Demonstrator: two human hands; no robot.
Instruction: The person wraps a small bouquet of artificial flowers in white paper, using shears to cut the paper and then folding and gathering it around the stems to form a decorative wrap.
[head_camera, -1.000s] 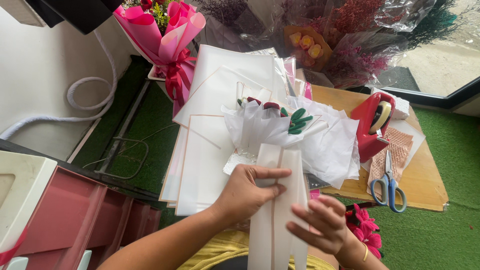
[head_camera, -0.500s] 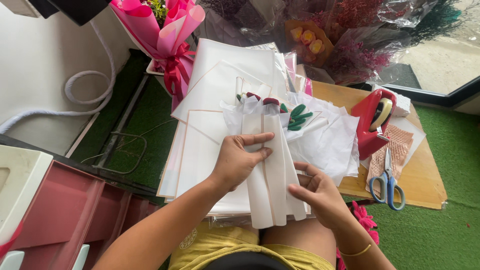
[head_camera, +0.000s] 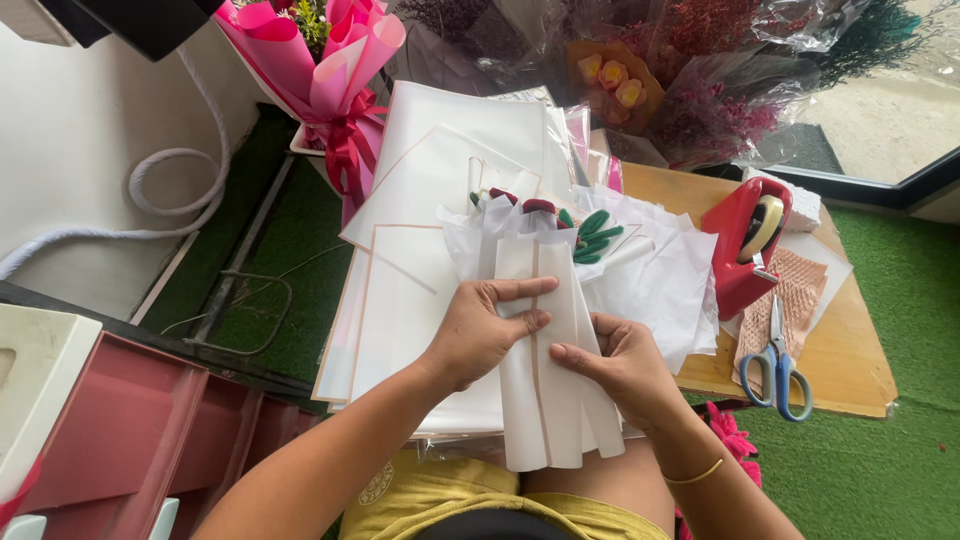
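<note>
Fingers (head_camera: 520, 292) of both hands around wrapped bouquet (head_camera: 545, 330)

Scissors (head_camera: 778, 362) lie right of the bouquet (head_camera: 545, 300), before the tape dispenser (head_camera: 745, 245).

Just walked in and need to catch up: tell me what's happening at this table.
A person is wrapping a small bouquet in white paper. The left hand grips the folded wrap from the front; the right hand presses its right side. The red flowers and green leaves poke out at the top. More white sheets lie underneath. To the right, blue-handled scissors and a red tape dispenser rest on the wooden board.
</note>
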